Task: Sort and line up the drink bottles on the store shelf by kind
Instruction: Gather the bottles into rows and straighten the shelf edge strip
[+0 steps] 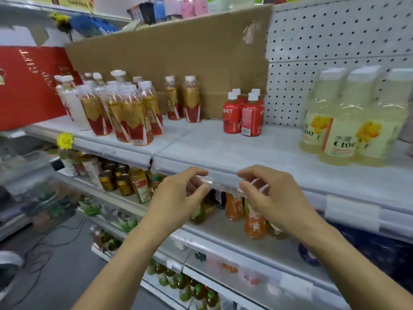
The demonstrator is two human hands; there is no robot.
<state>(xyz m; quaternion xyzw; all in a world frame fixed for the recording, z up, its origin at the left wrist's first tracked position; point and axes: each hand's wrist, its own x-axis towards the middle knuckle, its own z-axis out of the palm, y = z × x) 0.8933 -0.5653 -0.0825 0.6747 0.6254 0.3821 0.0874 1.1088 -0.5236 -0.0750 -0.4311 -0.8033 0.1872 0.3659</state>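
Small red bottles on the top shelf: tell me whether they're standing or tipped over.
Standing. The small red bottles sit upright in a tight cluster on the top shelf, white caps up, bases flat on the board; none lies on its side.

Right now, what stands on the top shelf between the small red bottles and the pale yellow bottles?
Nothing: in the head view, the shelf is bare between the small red bottles and the pale yellow bottles.

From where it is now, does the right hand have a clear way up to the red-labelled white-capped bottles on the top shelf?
Probably yes: the right hand is at the shelf edge, with bare shelf before the red bottles.
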